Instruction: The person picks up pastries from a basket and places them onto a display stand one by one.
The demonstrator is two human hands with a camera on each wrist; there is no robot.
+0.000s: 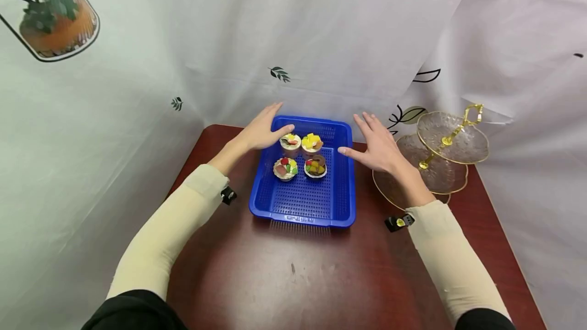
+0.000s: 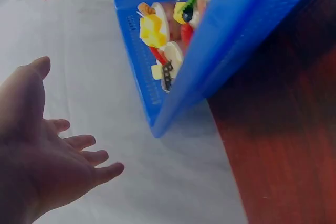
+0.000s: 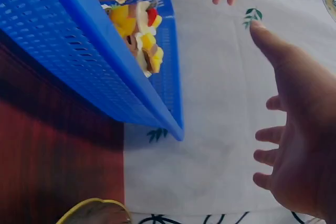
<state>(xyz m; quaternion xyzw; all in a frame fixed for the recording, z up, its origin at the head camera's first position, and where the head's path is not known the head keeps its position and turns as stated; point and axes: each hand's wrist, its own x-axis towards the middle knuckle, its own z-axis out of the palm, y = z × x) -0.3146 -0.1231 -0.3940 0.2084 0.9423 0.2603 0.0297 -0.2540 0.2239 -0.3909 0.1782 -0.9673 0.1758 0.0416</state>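
A blue perforated plastic basket (image 1: pixel 302 202) sits on the table with several fruit-topped cupcakes in it. Two stand at the back, one with white cream and mixed fruit (image 1: pixel 290 142), the other heaped with yellow cubes (image 1: pixel 312 142). In front of them are a tart with red and green fruit (image 1: pixel 285 168) and a chocolate-ringed one (image 1: pixel 315 167). My left hand (image 1: pixel 262 129) hovers by the basket's back left corner, fingers spread, nothing held. Beyond the right rim my right hand (image 1: pixel 377 145) is likewise spread and holds nothing. Both wrist views show the hands apart from the basket wall.
A tiered glass stand (image 1: pixel 451 136) with gold rims and a gold handle stands at the table's right, partly behind my right forearm. White printed cloth (image 1: pixel 330 55) hangs behind and beside the dark red wooden table (image 1: pixel 293 279).
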